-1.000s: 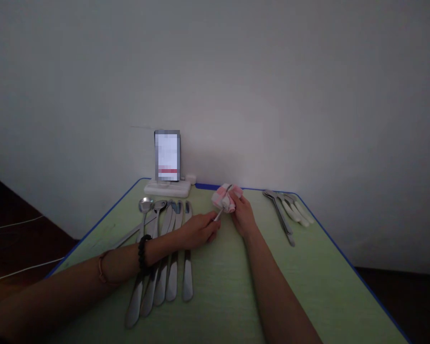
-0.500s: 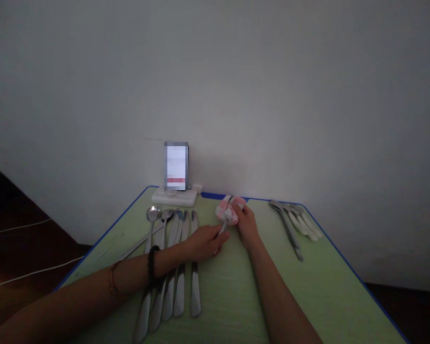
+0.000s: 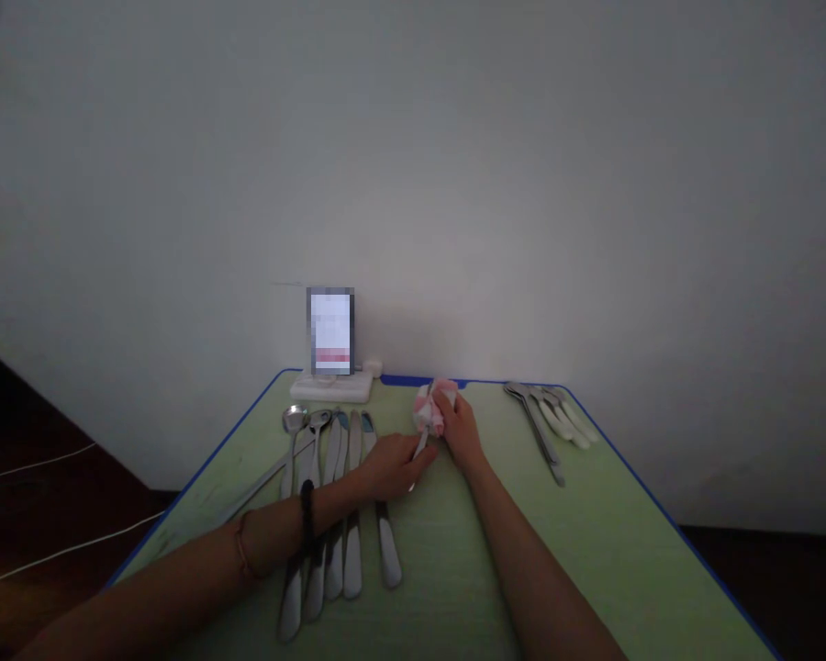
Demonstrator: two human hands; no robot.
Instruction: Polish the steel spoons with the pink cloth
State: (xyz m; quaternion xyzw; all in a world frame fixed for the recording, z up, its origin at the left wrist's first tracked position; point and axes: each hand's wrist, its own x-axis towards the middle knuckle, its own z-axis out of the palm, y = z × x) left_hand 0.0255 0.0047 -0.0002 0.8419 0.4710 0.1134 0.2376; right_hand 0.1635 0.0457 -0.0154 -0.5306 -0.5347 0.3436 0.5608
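pinching the utensil handle [image 3: 420, 449], the left hand [image 3: 391, 466] is rested on the green table [image 3: 592, 551]. the far end of the utensil is wrapped in the pink-white cloth [image 3: 426, 413], which is squeezed by the right hand [image 3: 458, 431]. compared with a second ago, the cloth is covered more, and the nearest knife [image 3: 387, 551] is now turned aslant.

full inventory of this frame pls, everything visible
table: 1, green with blue edge, under everything
screen: 1, blurred, upright on white stand, far edge
left cutlery row: several, silver knives and spoons, left of centre
right cutlery group: several, silver, some white handles, far right
cable: 2 lengths, white, floor at left
cloth: 1, pink and white, bunched in right hand
utensil: 1, silver, end in cloth, type unclear
bracelets: 2, black and reddish, left wrist
left hand: grips utensil handle
right hand: grips cloth
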